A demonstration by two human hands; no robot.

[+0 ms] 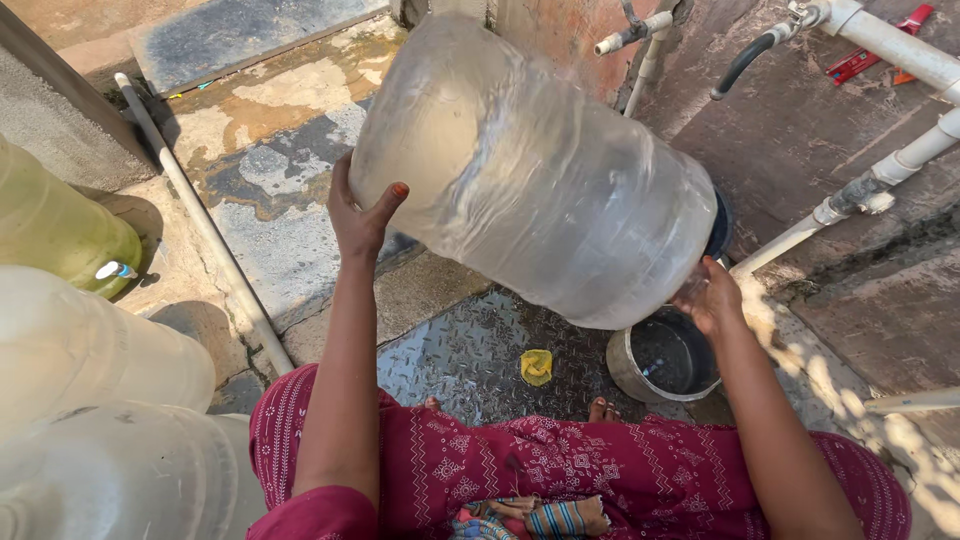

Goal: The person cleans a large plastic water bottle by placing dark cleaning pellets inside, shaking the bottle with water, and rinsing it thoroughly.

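- You've got the big clear water jug [530,170] up in the air, tipped on its side, and everything hangs on that tilt: its long axis runs from its base at the upper left down to its neck at the lower right.
- Your left hand [360,215] is spread open and pressed flat against the jug near its base, thumb out along the wall, propping it from the side rather than closing round it.
- Your right hand [708,295] sits at the jug's low end, cupped under the neck; I can't tell how far the fingers curl, since the jug's shoulder hides part of them.
- So the jug lies between your hands, above and ahead of both, and the right hand is the one nearer its mouth.
- Just below the jug's neck stands a steel pot [665,362] on the patterned metal plate [450,350], with a yellow scrap [536,366] lying to its left.
- Behind the jug's neck end, white pipes [880,180] run along the wall, well apart from your hands.
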